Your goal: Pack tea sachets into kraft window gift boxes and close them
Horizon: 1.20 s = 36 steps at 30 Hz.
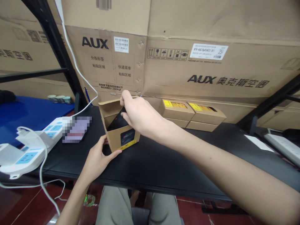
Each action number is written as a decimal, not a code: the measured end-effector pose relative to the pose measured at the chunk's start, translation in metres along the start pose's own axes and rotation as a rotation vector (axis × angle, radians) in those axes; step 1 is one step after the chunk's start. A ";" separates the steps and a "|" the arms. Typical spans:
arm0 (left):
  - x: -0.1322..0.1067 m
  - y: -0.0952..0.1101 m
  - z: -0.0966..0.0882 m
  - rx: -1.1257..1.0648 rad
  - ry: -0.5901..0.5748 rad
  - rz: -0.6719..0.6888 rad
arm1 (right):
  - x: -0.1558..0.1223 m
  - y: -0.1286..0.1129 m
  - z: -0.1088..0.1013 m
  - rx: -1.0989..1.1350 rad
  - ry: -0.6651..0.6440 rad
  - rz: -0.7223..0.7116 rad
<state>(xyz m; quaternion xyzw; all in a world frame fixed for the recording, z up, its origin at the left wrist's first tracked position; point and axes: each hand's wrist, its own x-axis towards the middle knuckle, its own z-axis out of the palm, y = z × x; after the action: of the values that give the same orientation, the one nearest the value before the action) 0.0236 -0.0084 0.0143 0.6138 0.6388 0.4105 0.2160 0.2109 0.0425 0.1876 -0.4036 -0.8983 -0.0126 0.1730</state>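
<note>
A small brown cardboard box (pixel 116 141) with a window and a yellow strip stands on the black table, its top flap raised. My left hand (pixel 97 157) grips the box's lower left corner, thumb along the front bottom edge. My right hand (pixel 138 115) is at the box's open top, its fingers closed around a black object (pixel 116 121) that lies tilted partly inside. The kind of object cannot be made out, and my right hand covers part of it.
Several closed brown boxes (pixel 178 114) are stacked at the back. Left of the open box lie a phone (pixel 77 129) and a white power strip (pixel 35 153) with cables. Large AUX cartons (pixel 168 75) form a wall behind the black table (pixel 164 168).
</note>
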 end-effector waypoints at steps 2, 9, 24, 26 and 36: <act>0.000 0.001 0.000 -0.005 -0.005 -0.007 | 0.003 -0.004 -0.002 -0.091 -0.083 0.026; 0.000 -0.003 0.000 0.000 -0.005 -0.003 | 0.015 -0.003 -0.001 -0.174 -0.206 0.010; 0.000 -0.003 0.000 -0.001 0.010 0.013 | 0.005 0.029 0.009 0.005 0.309 -0.049; 0.001 -0.003 0.001 0.001 0.011 0.008 | -0.001 0.055 0.028 0.073 0.507 0.066; 0.011 -0.002 0.004 0.124 -0.011 0.070 | -0.032 0.125 0.147 0.142 -0.060 0.156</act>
<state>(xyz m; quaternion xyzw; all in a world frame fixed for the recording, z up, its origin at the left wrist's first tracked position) 0.0241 0.0037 0.0128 0.6500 0.6402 0.3741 0.1665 0.2776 0.1279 0.0242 -0.4595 -0.8675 0.0766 0.1747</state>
